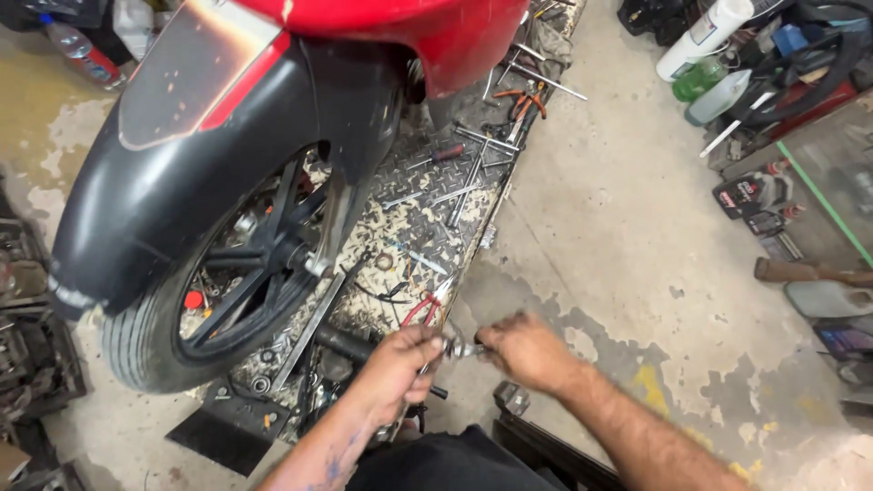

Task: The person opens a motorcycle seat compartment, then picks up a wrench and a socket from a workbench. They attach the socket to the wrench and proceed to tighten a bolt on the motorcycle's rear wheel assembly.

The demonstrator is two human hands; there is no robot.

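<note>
My left hand point(400, 364) and my right hand point(520, 348) meet low in the head view, both gripping a small metal part point(459, 348) between them. A thin dark tool shaft point(435, 389) sticks out below my left hand. Red-handled pliers point(424, 307) lie just above the hands on the chequered metal lift platform point(436, 227). The scooter's front wheel point(232, 273) under its black mudguard point(173, 182) stands to the left on that platform. A black cylindrical piece point(344, 344) lies left of my left hand.
Several screwdrivers and wrenches point(473, 168) are scattered on the platform. Orange-handled pliers point(523, 102) lie further back. Bottles and cans point(709, 55) crowd the upper right floor. Black crates point(27, 336) stand at left. Stained concrete floor point(637, 236) spreads right.
</note>
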